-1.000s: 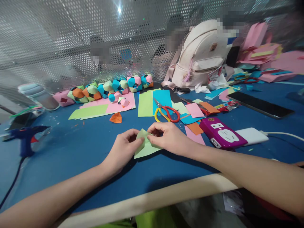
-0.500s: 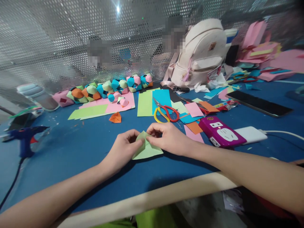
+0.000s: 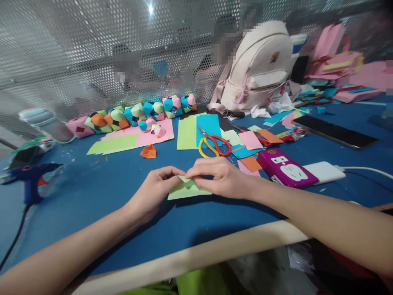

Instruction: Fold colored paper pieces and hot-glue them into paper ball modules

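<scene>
A light green sheet of paper (image 3: 188, 191), partly folded, is held between both hands just above the blue table. My left hand (image 3: 156, 186) pinches its left upper edge between thumb and fingers. My right hand (image 3: 217, 176) grips the upper right part, its fingertips meeting the left ones at the top and covering part of the fold. Just beyond the hands lie an orange folded paper piece (image 3: 148, 151) and scissors (image 3: 211, 143) with one yellow and one red handle.
Colourful folded paper balls (image 3: 135, 114) line the back near a perforated metal screen (image 3: 92, 53). A blue glue gun (image 3: 33, 180) stands at left. To the right are a purple power adapter (image 3: 285, 168), a black phone (image 3: 334, 131) and a pale backpack (image 3: 260, 65).
The top point of the green paper has been folded down, so the sheet looks shorter. Both hands have closed in at its upper edge.
</scene>
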Action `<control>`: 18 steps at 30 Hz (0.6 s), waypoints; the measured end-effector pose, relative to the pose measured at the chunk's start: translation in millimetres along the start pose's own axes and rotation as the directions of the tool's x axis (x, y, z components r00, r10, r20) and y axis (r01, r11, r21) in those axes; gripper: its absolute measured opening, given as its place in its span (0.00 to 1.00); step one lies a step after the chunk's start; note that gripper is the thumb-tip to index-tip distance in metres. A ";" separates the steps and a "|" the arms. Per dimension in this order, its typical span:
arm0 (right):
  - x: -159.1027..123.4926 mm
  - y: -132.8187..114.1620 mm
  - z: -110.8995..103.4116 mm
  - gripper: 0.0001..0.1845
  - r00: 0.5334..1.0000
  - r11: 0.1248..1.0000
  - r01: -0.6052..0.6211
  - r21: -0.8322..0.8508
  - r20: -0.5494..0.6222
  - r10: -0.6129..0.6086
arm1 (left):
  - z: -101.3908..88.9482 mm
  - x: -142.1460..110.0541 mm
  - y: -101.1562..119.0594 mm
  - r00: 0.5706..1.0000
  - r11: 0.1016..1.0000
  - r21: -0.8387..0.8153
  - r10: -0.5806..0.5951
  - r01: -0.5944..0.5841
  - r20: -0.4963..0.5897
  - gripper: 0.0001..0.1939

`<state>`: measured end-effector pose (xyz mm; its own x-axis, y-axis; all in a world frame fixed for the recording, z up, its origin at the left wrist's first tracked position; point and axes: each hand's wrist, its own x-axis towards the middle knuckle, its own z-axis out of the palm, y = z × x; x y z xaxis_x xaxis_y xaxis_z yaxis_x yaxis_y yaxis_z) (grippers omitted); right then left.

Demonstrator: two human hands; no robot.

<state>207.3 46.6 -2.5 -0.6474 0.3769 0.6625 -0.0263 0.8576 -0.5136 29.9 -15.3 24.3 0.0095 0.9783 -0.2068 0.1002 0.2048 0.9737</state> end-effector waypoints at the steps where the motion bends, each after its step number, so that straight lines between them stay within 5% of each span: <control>1: -0.5 0.5 -1.0 0.09 0.999 0.999 0.034 -0.028 0.004 -0.034 | -0.1 -0.1 0.0 1.000 1.000 -0.010 -0.005 0.005 0.005 0.06; 12: 0.2 0.5 -5.9 0.12 0.973 0.941 0.224 -0.255 0.106 -0.203 | -2.8 1.0 -2.6 0.996 0.998 -0.045 -0.048 0.052 0.072 0.07; 18: 0.9 -2.3 -6.7 0.12 0.963 0.913 0.264 -0.312 0.134 -0.233 | -3.9 -1.4 -5.4 0.995 0.993 0.107 0.045 -0.054 0.087 0.12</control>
<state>211.9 47.3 2.9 -0.7195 0.1165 0.6847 0.0431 0.9914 -0.1234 25.4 -17.7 19.8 0.1007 0.9802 -0.1703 0.2057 0.1470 0.9675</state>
